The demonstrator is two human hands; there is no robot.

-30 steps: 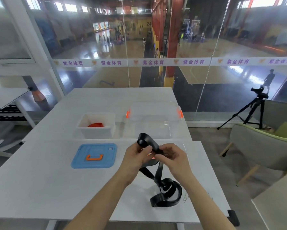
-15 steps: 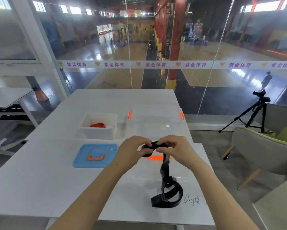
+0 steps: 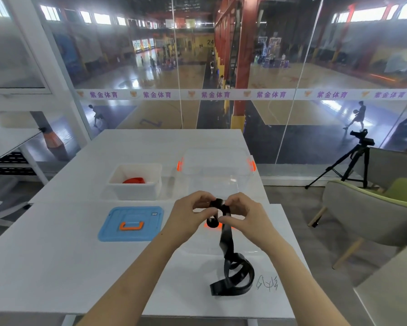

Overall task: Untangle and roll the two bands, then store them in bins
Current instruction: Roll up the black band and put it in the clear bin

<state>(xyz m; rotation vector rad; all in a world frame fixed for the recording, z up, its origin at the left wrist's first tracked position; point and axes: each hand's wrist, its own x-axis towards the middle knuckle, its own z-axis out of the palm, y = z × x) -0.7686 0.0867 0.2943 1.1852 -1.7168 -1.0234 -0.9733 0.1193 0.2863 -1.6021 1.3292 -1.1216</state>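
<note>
**Head view.** We see both hands raised over the near part of the white worktop, meeting on one black band. The left hand has its fingers and thumb curled, and it pinches the band's upper end, where the strip is wound into a small roll. The right hand mirrors it: its fingers curl round the same wound end from the other side, with the thumb below. We cannot tell how many turns the roll has, since the fingertips cover part of it. From the hands the band hangs as a flat strip down to the worktop. Its free end lies there in loose loops, just left of a handwritten mark.

Beyond the hands two bins stand side by side, not touching. The white bin, on the left, holds a red band. The clear bin, on the right, bears orange latches at its ends. A blue lid with an orange handle lies flat in front of the white bin, to the left of the left hand. Beneath the hands we note an orange patch on the worktop, partly covered; we cannot tell what it belongs to.

To the right of the worktop stand a grey chair and a tripod carrying a camera, near the glass wall.
</note>
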